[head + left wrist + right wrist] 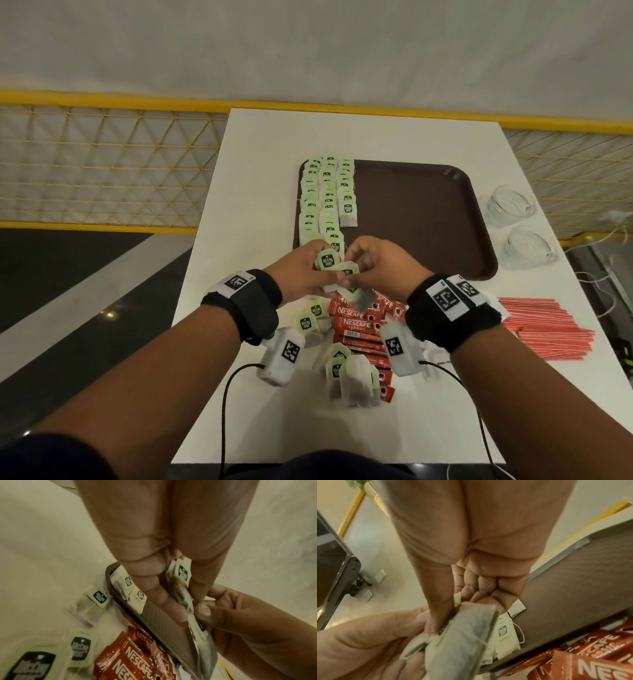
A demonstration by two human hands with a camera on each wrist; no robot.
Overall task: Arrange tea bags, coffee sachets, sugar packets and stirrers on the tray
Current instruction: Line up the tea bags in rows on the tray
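both grips (301, 270) (380, 265) pinching green-tagged tea bags (337, 270) above brown tray (428, 212); wrist views alone revealing grey pouch.

Both hands (342, 270) together, fingers curled, pinching.

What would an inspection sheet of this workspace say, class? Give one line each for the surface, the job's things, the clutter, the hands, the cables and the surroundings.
Surface: white table with a brown tray on it.
Job's things: rows of tea bags fill the tray's left side; loose tea bags and red coffee sachets lie near the table's front edge; red stirrers lie at the right; sugar packets, nothing seen.
Clutter: two clear glass cups right of the tray.
Hands: left hand and right hand both pinch held tea bags over the tray's near edge.
Cables: black leads from the wrist cameras; white wires at the table's right.
Surroundings: yellow mesh railing, pale wall.
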